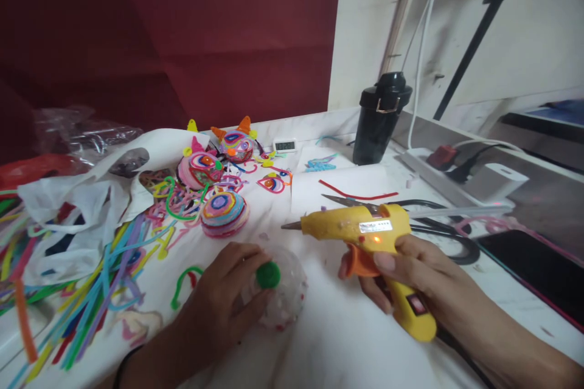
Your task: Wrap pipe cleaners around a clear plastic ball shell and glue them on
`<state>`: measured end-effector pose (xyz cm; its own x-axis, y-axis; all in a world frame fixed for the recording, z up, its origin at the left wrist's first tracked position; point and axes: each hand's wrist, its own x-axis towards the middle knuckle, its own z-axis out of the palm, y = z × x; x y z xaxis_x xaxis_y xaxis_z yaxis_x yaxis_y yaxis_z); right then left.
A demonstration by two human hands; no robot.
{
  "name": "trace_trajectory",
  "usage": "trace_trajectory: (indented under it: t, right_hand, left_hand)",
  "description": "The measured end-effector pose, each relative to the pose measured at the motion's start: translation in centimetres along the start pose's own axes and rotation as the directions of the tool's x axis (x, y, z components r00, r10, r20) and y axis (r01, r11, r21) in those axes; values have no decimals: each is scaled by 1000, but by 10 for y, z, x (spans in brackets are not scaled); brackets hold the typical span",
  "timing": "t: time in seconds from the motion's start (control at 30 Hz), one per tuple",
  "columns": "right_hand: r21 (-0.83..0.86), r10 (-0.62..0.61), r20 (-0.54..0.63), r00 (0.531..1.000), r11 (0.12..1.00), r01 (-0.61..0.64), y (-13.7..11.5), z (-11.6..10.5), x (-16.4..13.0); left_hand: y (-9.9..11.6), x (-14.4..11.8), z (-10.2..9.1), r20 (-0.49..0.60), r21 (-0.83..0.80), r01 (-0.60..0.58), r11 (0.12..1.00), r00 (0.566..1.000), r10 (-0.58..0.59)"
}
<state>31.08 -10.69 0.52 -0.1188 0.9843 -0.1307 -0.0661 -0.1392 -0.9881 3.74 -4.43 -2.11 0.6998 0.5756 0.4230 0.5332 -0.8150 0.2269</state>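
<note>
My right hand [410,276] grips a yellow hot glue gun [365,231] by its handle, a finger by the orange trigger. The metal nozzle points left and a small orange light glows on the body. My left hand [223,301] rests on a clear ball [285,304] on the white table cover. Its fingers press a green coiled pipe-cleaner disc [268,275] against the top of the ball. The nozzle tip hangs a little above and to the right of the disc, apart from it.
Several finished pipe-cleaner balls [224,213] and loose pipe cleaners [91,279] lie to the left with plastic bags [68,206]. Scissors [410,209], a black bottle [381,118], a small digital clock [285,146], a power strip [460,179] and a dark tablet [533,273] sit at the right.
</note>
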Motion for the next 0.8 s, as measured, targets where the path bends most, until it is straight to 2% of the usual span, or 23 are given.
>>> trace_trajectory:
  t: [0.27, 0.4, 0.5, 0.6, 0.8]
  right_hand:
    - [-56, -6, -51, 999, 998, 3, 1, 5, -4]
    - [-123, -26, -56, 998, 992, 19, 4, 5, -7]
    - [-219, -25, -71, 997, 976, 8, 6, 8, -10]
    - [-236, -3, -171, 985, 971, -38, 8, 15, -15]
    - [-260, 54, -246, 968, 958, -120, 17, 21, -20]
  left_hand:
    - [-1, -1, 1, -55, -80, 66, 995, 996, -71]
    - [-4, 1, 1, -101, -222, 178, 959, 974, -204]
    - [-7, 2, 0, -85, -348, 293, 891, 936, -341]
    - [-9, 2, 2, -33, -479, 379, 792, 894, -447]
    - [-6, 7, 2, 87, -684, 460, 566, 822, -563]
